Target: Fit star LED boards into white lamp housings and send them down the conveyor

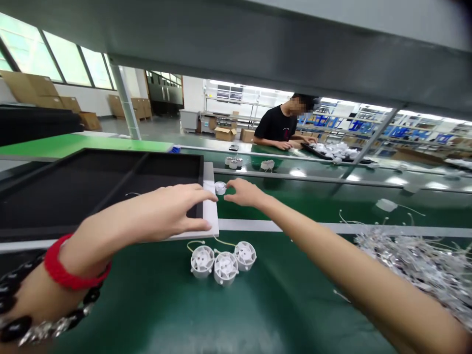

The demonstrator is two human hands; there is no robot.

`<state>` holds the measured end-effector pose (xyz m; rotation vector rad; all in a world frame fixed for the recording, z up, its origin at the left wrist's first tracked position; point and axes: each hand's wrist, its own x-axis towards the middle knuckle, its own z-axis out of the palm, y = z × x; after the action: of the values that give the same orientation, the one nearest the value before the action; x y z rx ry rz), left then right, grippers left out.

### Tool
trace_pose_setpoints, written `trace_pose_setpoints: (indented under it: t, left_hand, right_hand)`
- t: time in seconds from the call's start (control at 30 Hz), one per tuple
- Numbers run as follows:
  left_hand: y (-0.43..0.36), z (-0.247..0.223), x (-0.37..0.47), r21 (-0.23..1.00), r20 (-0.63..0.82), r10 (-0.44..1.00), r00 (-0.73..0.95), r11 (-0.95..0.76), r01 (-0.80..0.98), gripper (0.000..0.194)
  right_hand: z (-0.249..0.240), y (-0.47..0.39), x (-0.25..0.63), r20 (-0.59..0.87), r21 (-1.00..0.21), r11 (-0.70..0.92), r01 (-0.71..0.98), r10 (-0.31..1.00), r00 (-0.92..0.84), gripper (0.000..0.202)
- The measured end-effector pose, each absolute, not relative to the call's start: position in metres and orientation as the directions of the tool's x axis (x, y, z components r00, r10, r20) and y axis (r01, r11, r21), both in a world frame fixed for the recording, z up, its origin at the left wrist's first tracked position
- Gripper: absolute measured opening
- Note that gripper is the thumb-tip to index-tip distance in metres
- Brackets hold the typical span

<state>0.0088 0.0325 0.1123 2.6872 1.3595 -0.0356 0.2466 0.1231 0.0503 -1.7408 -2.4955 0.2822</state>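
Observation:
A small white round part [220, 188] sits on the green work surface beside the white board's edge. My right hand [243, 192] is at its right side, thumb and forefinger apart; whether they touch the part I cannot tell. From the left reaches my left hand [180, 209], palm down, thumb and fingers spread with nothing between them, over the corner of the white board [211, 216]. Closer to me stand three white round fan-like housings [226, 268] with vanes inside, grouped together, thin pale wires behind them.
A black divided tray [73, 191] lies at left. At right is a heap of wired silvery parts [413, 265], with a loose white part [387, 205] behind it. Across the bench a co-worker [282, 123] handles a tray of white parts [335, 151]. A grey shelf [236, 54] hangs overhead.

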Motion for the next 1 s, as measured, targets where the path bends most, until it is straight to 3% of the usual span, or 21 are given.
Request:
trace_pose_setpoints:
  t: [0.13, 0.3, 0.53, 0.67, 0.73, 0.83, 0.93, 1.0]
  left_hand:
    - [0.054, 0.096, 0.001, 0.191, 0.024, 0.851, 0.525, -0.519, 0.833, 0.058]
    - [0.070, 0.080, -0.005, 0.152, -0.035, 0.871, 0.490, -0.480, 0.864, 0.058]
    - [0.065, 0.081, -0.002, 0.163, 0.029, 0.867, 0.497, -0.495, 0.853, 0.057]
    - [0.029, 0.065, 0.007, 0.276, 0.288, 0.782, 0.553, -0.620, 0.734, 0.084]
    - [0.001, 0.049, 0.012, 0.323, 0.390, 0.688, 0.612, -0.724, 0.609, 0.086]
    - [-0.040, 0.015, 0.016, 0.408, 0.338, 0.607, 0.720, -0.783, 0.469, 0.083]
    - [-0.064, -0.016, 0.018, 0.470, 0.249, 0.615, 0.749, -0.752, 0.462, 0.084]
    - [-0.071, -0.027, 0.019, 0.435, 0.288, 0.591, 0.753, -0.782, 0.447, 0.069]
  right_hand:
    - [0.008, 0.178, 0.220, 0.089, -0.188, 0.276, 0.942, 0.960, -0.264, 0.039]
    - [-0.015, 0.204, 0.216, 0.173, -0.222, 0.294, 0.929, 0.950, -0.259, 0.034]
    - [0.028, 0.155, 0.249, 0.276, -0.365, 0.349, 0.863, 0.926, -0.258, 0.018]
    - [0.054, 0.069, 0.266, 0.363, -0.419, 0.480, 0.771, 0.867, -0.342, 0.015]
    - [0.057, 0.021, 0.269, 0.467, -0.428, 0.680, 0.595, 0.730, -0.499, 0.012]
    - [0.042, -0.037, 0.265, 0.536, -0.281, 0.912, 0.301, 0.409, -0.738, 0.026]
    - [0.012, -0.067, 0.260, 0.566, -0.213, 0.924, 0.318, 0.382, -0.731, 0.033]
    - [-0.005, -0.074, 0.261, 0.618, -0.308, 0.897, 0.316, 0.441, -0.650, 0.027]
